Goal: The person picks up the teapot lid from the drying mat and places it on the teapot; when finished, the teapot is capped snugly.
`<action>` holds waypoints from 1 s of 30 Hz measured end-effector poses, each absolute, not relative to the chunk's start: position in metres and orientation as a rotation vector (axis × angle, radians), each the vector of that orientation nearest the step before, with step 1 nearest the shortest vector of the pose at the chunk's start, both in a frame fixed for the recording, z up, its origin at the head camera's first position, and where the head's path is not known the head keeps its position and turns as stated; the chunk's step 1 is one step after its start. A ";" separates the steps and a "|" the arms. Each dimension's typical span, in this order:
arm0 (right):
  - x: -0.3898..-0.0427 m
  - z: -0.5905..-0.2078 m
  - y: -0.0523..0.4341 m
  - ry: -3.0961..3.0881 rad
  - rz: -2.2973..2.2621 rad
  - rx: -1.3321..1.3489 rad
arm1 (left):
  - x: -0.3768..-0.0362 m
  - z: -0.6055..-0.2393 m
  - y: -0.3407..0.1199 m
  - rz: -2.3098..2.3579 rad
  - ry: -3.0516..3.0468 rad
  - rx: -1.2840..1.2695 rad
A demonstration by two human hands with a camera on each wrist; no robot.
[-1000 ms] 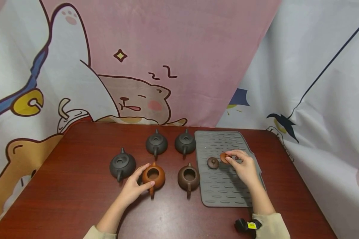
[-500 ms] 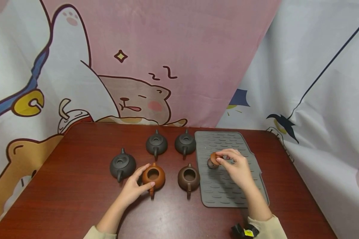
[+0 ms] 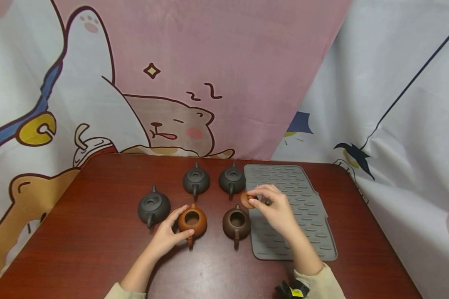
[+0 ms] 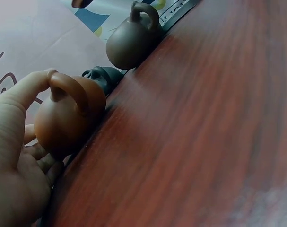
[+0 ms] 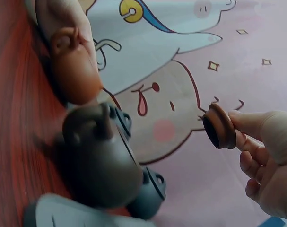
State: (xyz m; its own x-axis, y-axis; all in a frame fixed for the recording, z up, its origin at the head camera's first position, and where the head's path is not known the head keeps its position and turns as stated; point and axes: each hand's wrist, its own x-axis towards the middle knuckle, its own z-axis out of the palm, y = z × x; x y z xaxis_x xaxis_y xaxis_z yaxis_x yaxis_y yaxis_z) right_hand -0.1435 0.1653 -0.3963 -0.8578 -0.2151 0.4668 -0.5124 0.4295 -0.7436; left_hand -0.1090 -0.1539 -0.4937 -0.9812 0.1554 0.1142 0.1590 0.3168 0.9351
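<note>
An orange-brown teapot (image 3: 192,221) stands lidless on the dark red table (image 3: 97,232). My left hand (image 3: 181,222) cups its left side, and the thumb lies on the handle (image 4: 70,90). My right hand (image 3: 252,198) pinches a small orange lid (image 3: 246,199) in the air at the mat's left edge, above and behind a brown lidless teapot (image 3: 236,222). In the right wrist view the lid (image 5: 219,126) is held on edge between my fingertips (image 5: 249,124), with the brown teapot (image 5: 98,161) and the orange teapot (image 5: 74,64) below it. A brown lid (image 3: 268,202) on the mat is mostly hidden by my hand.
Three dark grey teapots with lids stand on the table: one at the left (image 3: 153,205) and two behind (image 3: 196,181) (image 3: 232,180). A grey ribbed mat (image 3: 299,216) lies at the right. A cartoon curtain hangs behind the table.
My right hand has carried the orange lid leftward, from over the mat past the brown lid to the mat's left edge. The left hand has stayed on the orange teapot.
</note>
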 end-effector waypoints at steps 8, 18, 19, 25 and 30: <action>-0.147 -0.399 0.141 -2.331 1.426 0.789 | -0.107 -0.487 -0.154 -1.796 -2.570 -0.343; -0.151 -0.401 0.108 -2.361 1.465 0.913 | -0.109 -0.491 -0.158 -1.771 -2.625 -0.377; -0.151 -0.401 0.105 -2.366 1.454 0.925 | -0.109 -0.491 -0.158 -1.775 -2.622 -0.378; -0.152 -0.405 0.090 -2.399 1.393 1.004 | -0.109 -0.491 -0.159 -1.790 -2.616 -0.390; -0.153 -0.412 0.079 -2.431 1.357 1.050 | -0.110 -0.491 -0.160 -1.788 -2.638 -0.384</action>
